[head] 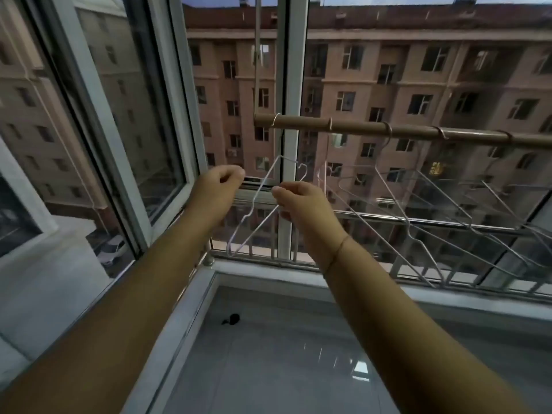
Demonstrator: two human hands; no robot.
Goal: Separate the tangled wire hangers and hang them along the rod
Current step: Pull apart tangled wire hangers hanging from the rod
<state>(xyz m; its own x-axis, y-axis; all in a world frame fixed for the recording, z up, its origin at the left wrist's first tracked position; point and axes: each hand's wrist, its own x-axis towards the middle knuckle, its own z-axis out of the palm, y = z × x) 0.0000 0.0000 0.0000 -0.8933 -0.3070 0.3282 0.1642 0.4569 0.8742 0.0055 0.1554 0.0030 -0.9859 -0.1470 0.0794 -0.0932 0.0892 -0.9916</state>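
A brown rod point(358, 129) runs across the window from the middle to the right edge. Several white wire hangers point(400, 204) hang along it, overlapping each other. My right hand point(301, 201) is shut on a white wire hanger point(251, 209) below the rod's left end. That hanger slants down to the left, and a hook point(303, 171) sticks up just above my fingers. My left hand point(219, 189) is raised beside it with fingers pinched together. I see no wire between those fingers.
An open window sash point(167, 121) angles inward on the left. A metal railing point(448, 225) crosses outside the glass behind the hangers. Below is the white window sill point(268, 265), then a glossy grey floor with a small dark object point(231, 319).
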